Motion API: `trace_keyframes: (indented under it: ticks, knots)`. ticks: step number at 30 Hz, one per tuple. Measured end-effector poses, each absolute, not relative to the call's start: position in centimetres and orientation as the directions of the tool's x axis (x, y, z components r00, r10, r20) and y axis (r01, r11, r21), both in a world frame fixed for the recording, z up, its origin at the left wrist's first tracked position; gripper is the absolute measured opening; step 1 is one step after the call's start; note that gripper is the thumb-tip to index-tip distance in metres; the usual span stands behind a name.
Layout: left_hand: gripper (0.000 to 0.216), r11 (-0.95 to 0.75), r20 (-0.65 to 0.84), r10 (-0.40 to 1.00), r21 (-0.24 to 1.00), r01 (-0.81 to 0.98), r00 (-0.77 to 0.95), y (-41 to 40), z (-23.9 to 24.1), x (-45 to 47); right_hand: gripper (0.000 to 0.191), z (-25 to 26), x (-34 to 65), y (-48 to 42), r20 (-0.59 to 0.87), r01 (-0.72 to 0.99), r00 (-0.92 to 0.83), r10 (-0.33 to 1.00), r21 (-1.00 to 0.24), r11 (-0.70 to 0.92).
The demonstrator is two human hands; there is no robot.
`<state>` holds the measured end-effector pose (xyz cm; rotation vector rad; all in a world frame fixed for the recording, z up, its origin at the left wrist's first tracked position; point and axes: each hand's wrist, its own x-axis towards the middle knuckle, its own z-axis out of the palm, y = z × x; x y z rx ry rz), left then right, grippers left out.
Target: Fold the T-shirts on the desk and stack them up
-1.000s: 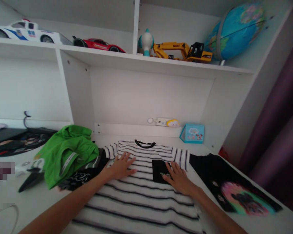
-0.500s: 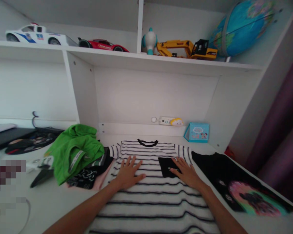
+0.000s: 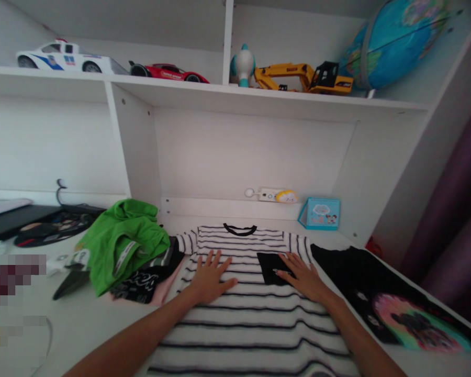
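The left grip has slid nearer along the striped shirt, its fingers pointing more squarely to the far side. The left forearm has shifted right, baring more pink cloth under the clothes pile. The shirt's black pocket now slants more, and the view has turned slightly left.

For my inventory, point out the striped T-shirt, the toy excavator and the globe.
Striped T-shirt (image 3: 246,302), head view: middle of the front.
Toy excavator (image 3: 307,76), head view: yellow boom.
Globe (image 3: 394,50), head view: blue side.
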<state>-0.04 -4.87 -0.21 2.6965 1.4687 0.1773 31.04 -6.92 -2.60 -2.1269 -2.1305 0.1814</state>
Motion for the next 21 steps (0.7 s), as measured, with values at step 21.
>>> trace_keyframes:
  ticks: [21]
  knots:
    - [0.069,-0.542,0.061,0.84,0.088,0.835,0.539,-4.71,-0.15,0.09,0.071,-2.6,31.06,-6.92,-0.009,0.982,-0.009,1.0,-0.19,0.007]
